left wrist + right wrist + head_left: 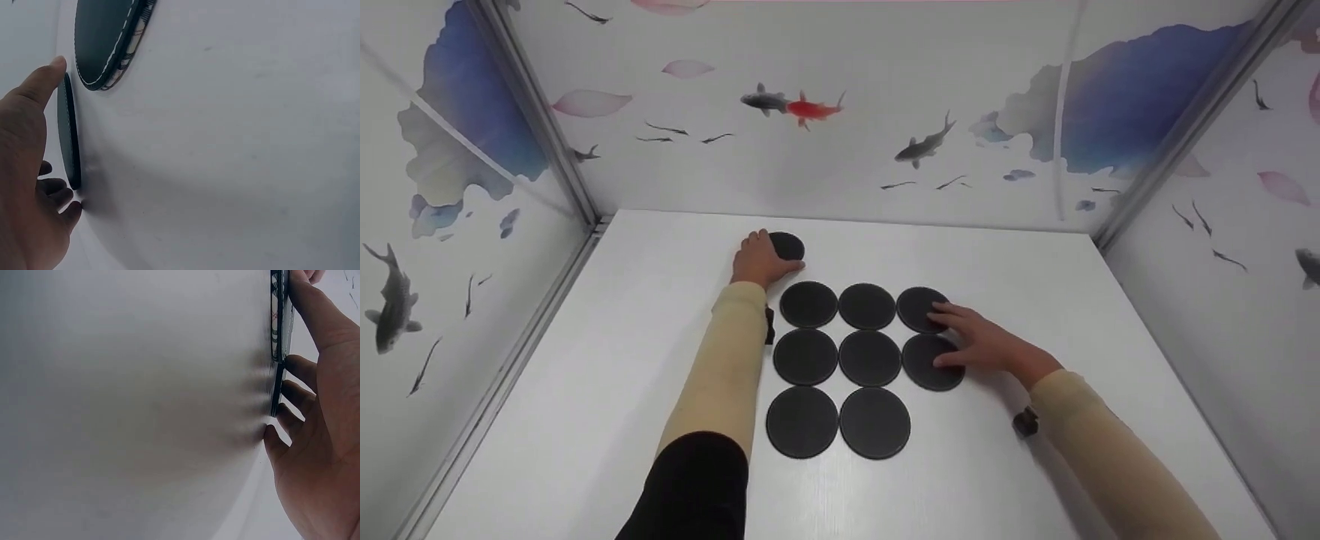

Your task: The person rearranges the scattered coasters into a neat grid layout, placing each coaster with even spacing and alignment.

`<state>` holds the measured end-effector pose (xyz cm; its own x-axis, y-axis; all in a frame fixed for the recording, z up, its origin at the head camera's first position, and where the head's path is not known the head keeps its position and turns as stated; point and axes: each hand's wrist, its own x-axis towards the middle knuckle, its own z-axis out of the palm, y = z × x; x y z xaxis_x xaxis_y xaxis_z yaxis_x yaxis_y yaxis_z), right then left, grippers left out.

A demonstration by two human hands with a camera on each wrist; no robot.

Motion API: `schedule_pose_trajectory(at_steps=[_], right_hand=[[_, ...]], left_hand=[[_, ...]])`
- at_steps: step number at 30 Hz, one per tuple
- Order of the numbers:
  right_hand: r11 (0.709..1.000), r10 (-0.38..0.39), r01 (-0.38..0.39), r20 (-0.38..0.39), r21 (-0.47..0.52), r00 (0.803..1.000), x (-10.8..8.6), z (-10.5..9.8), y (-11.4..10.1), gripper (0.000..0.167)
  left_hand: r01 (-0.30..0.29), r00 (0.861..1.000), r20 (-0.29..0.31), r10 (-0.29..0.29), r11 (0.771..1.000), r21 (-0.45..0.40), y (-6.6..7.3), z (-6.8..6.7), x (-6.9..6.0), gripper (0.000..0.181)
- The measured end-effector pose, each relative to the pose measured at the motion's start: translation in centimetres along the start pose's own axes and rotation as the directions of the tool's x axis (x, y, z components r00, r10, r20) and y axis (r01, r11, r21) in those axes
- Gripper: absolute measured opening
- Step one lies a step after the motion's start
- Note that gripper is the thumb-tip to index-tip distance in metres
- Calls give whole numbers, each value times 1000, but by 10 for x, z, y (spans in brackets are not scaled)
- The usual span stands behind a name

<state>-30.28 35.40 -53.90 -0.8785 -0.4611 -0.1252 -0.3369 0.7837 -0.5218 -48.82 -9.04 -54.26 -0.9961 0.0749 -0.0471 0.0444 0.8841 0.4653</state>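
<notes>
Black round coasters with pale stitching along the rim lie flat on a white table. My left hand holds a single coaster at the back, its fingers at the left edge and its thumb at the near side. In the left wrist view that coaster appears between thumb and fingers. My right hand spreads over the right column, fingertips on the far-row coaster and thumb on the middle-row coaster. The right wrist view shows its fingers along the coasters' edges.
Other coasters stand in touching rows: two more in the far row, two in the middle row, such as the centre one, and two in the near row. White panels with painted fish enclose the table on three sides.
</notes>
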Motion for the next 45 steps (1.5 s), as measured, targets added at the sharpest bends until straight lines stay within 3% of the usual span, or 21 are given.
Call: schedule_pose_trajectory(at_steps=[3,9,16,21,29,34,45], right_hand=[[1000,-11,11,2,11,1000,1,1,-2,98],[1000,-10,9,12,23,1000,2,5,-3,98],[999,-23,23,6,33,1000,2,6,-4,97],[999,-36,35,1,31,999,3,7,-3,98],[999,-39,39,-1,15,999,3,6,-2,97],[1000,-19,19,4,21,1000,2,4,-3,98],[1000,4,-4,12,-5,1000,0,-1,-3,99]], left_hand=[[18,1000,-16,-18,1000,-3,-5,3,1,123],[-2,998,-65,3,1000,9,-11,7,2,119],[-48,998,-44,53,994,101,-7,1,1,110],[-65,997,-34,69,993,94,-8,-1,3,103],[-70,997,-31,73,995,69,-3,-10,-13,98],[-86,996,-6,86,995,56,1,-16,-18,105],[-188,982,-13,191,976,109,12,-18,-23,106]])
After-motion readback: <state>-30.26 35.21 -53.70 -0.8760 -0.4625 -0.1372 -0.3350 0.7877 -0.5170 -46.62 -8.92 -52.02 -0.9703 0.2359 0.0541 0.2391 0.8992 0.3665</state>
